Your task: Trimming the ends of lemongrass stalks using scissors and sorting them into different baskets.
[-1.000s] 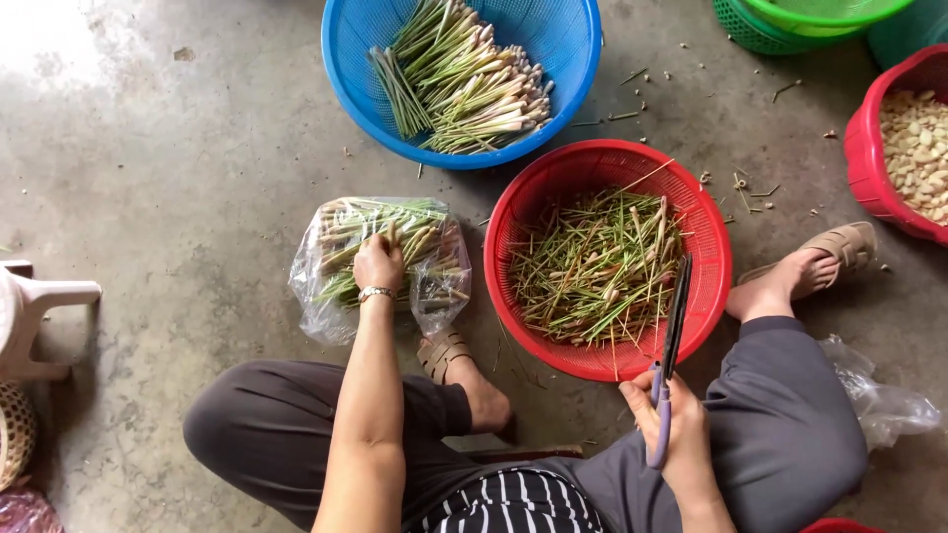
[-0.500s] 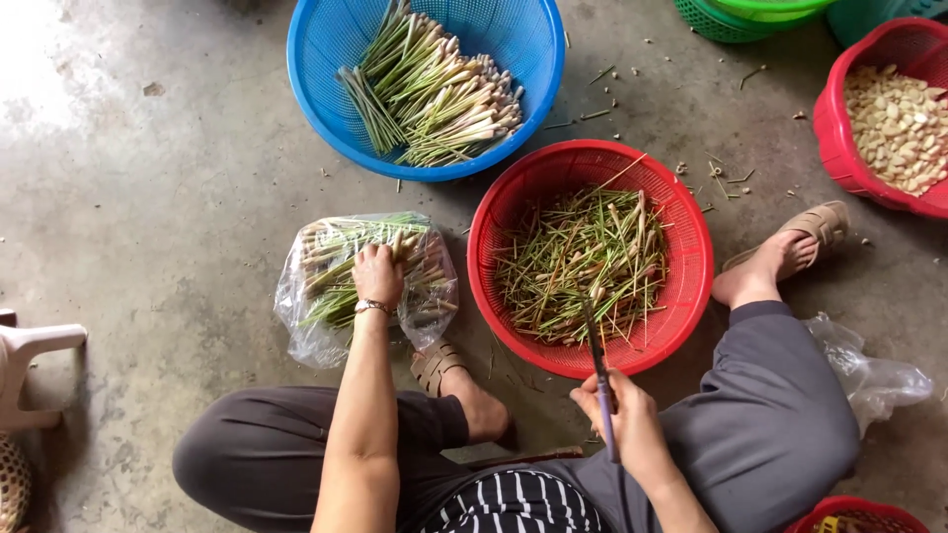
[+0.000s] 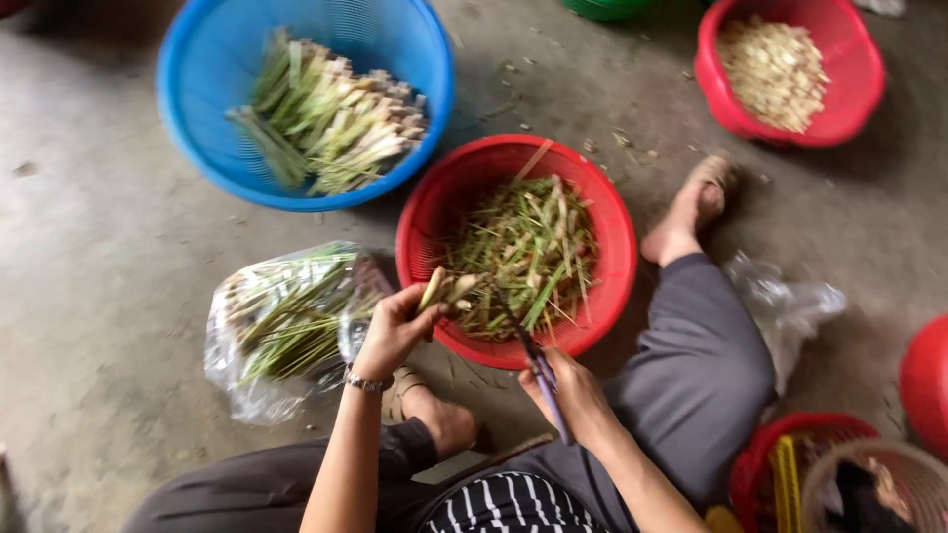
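The left hand [image 3: 395,331] is closed around a short bundle of pale stalks [image 3: 446,289], held over the near rim of the red basin [image 3: 423,212] that is full of green trimmings. The right hand [image 3: 573,395] is clamped on a knife [image 3: 533,360] whose blade points up toward the stalks. A clear plastic bag [image 3: 286,331] of uncut stalks lies on the floor just left of the basin, and a blue basin [image 3: 197,148] of trimmed stalks sits beyond it.
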